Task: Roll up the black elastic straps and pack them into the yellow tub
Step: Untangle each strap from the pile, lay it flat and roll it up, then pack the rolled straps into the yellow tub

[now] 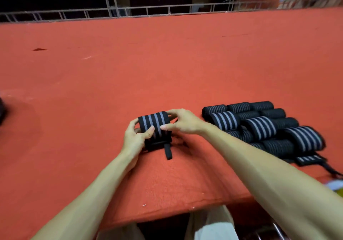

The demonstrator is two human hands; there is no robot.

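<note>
The fingers [151, 131] of the left hand [136, 139] curl round the 9 o'clock end of a part-rolled black strap [154, 121], thumb pressed on its grey stripes. The right hand [184, 122] pinches the 3 o'clock end between forefinger and thumb, so both hands hold the same roll.

The roll's long axis runs 9 to 3 o'clock across the red surface [167, 63], and the stripes run 12 to 6. The unrolled tail lies flat at 6 o'clock of the roll, toward the person, ending in a small loop [168, 152]. To judge by this, the rolling has to come toward 6 o'clock to take up that tail, with each hand equally near its own end.

A pile of rolled straps [259, 126] sits at 3 o'clock, near the right hand but apart from it, in rows on the surface. One flat strap end sticks out at the pile's 5 o'clock side.

Bare surface stretches from 9 round to 12 o'clock as far as a metal railing [148, 10]. The near edge lies at 6 o'clock, beyond the tail.

The yellow tub cannot be made out; a yellowish blur at the right border is too unclear to name.
</note>
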